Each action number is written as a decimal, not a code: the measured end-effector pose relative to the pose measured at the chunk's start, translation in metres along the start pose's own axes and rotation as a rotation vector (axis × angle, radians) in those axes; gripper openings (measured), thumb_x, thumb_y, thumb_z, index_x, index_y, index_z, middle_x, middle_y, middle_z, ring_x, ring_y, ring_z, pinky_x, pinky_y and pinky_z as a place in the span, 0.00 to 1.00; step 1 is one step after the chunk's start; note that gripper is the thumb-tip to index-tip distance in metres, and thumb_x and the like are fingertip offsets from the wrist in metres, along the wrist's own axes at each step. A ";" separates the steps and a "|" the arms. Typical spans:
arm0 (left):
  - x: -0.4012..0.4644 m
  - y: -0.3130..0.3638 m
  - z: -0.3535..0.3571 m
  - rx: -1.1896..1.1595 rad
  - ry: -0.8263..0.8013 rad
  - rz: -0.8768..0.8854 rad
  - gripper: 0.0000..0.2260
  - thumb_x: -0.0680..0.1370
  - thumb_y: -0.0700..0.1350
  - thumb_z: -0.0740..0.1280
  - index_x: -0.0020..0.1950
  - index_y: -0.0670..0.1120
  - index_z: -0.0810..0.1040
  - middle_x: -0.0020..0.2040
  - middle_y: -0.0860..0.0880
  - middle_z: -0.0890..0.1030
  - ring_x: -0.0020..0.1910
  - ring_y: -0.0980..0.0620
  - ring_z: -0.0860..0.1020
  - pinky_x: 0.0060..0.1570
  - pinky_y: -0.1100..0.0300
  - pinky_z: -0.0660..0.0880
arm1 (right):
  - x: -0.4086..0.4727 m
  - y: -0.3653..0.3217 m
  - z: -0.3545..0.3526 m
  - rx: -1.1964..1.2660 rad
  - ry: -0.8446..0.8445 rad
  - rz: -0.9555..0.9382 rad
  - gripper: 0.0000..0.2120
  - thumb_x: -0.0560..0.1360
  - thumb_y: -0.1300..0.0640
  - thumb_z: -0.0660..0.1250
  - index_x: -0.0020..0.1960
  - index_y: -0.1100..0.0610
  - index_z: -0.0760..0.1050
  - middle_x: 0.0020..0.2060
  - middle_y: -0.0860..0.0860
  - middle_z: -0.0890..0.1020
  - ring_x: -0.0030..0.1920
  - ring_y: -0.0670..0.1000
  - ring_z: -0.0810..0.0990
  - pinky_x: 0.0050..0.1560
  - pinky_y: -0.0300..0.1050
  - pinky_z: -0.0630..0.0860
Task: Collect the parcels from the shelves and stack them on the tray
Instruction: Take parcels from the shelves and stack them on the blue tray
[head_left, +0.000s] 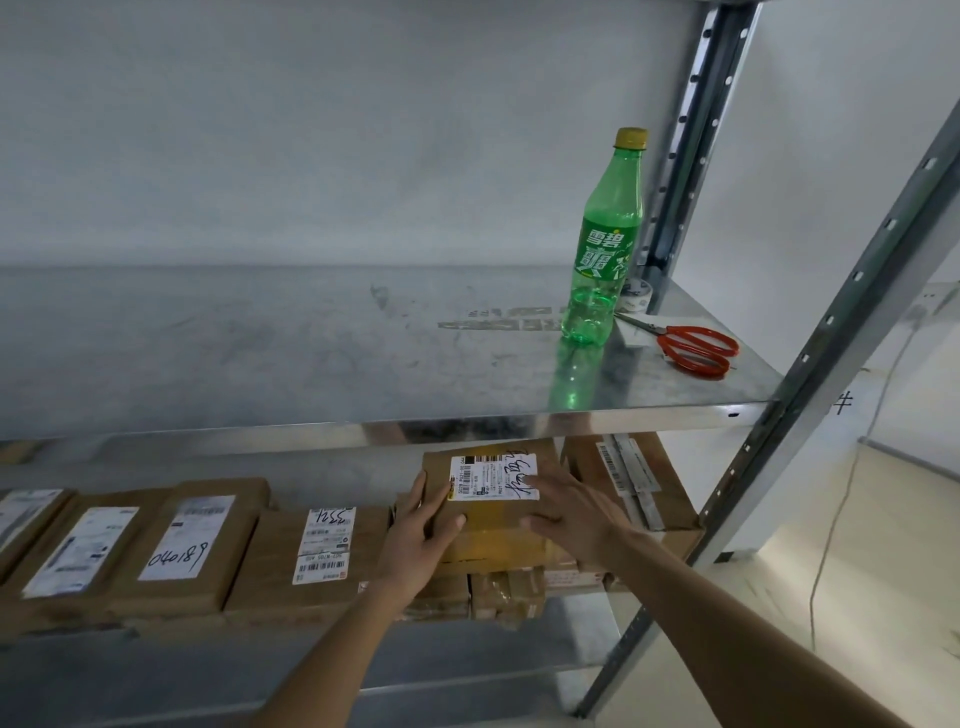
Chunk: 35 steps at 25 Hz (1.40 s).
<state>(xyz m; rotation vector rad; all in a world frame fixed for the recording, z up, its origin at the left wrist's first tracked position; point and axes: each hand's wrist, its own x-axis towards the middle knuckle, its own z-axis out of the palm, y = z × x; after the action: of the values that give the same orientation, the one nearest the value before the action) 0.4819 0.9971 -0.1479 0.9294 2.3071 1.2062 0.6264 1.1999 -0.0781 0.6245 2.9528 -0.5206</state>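
Observation:
A brown cardboard parcel (493, 525) with a white label and handwriting lies on top of other parcels on the lower shelf, just under the upper shelf's front edge. My left hand (421, 540) grips its left side, thumb on top. On its top right part rests my right hand (576, 512), fingers spread flat. Several more labelled parcels (197, 540) lie in a row to the left, and a larger box (639, 493) stands to the right. No tray is in view.
The upper metal shelf (260, 353) carries a green soda bottle (605, 244), red-handled scissors (693, 348) and a tape roll (636, 296) at its right end. Slotted steel uprights (831, 322) stand at the right. A cable (852, 499) hangs along the wall beyond.

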 end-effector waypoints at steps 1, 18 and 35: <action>0.000 -0.002 -0.001 -0.018 0.006 -0.007 0.29 0.76 0.67 0.60 0.76 0.62 0.61 0.79 0.63 0.45 0.79 0.52 0.52 0.74 0.43 0.62 | 0.003 -0.001 0.003 0.013 -0.005 -0.003 0.34 0.77 0.37 0.64 0.79 0.45 0.58 0.80 0.41 0.53 0.73 0.51 0.67 0.71 0.52 0.69; -0.052 -0.002 -0.041 -0.009 0.042 0.009 0.39 0.70 0.68 0.68 0.78 0.61 0.58 0.80 0.57 0.47 0.77 0.53 0.55 0.72 0.48 0.67 | -0.025 -0.040 0.024 0.168 0.001 -0.044 0.40 0.75 0.40 0.70 0.81 0.45 0.54 0.80 0.39 0.47 0.78 0.48 0.59 0.76 0.52 0.63; -0.353 0.031 -0.175 0.146 0.559 -0.368 0.36 0.76 0.59 0.70 0.79 0.57 0.58 0.79 0.59 0.46 0.78 0.50 0.54 0.75 0.52 0.60 | -0.125 -0.263 0.028 0.262 -0.220 -0.634 0.43 0.72 0.36 0.71 0.80 0.43 0.55 0.80 0.43 0.46 0.80 0.48 0.50 0.79 0.51 0.53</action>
<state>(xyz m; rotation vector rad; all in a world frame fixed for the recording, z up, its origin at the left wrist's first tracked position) 0.6415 0.6613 -0.0156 0.1840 2.8605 1.2581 0.6337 0.9170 -0.0046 -0.3676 2.8382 -0.9576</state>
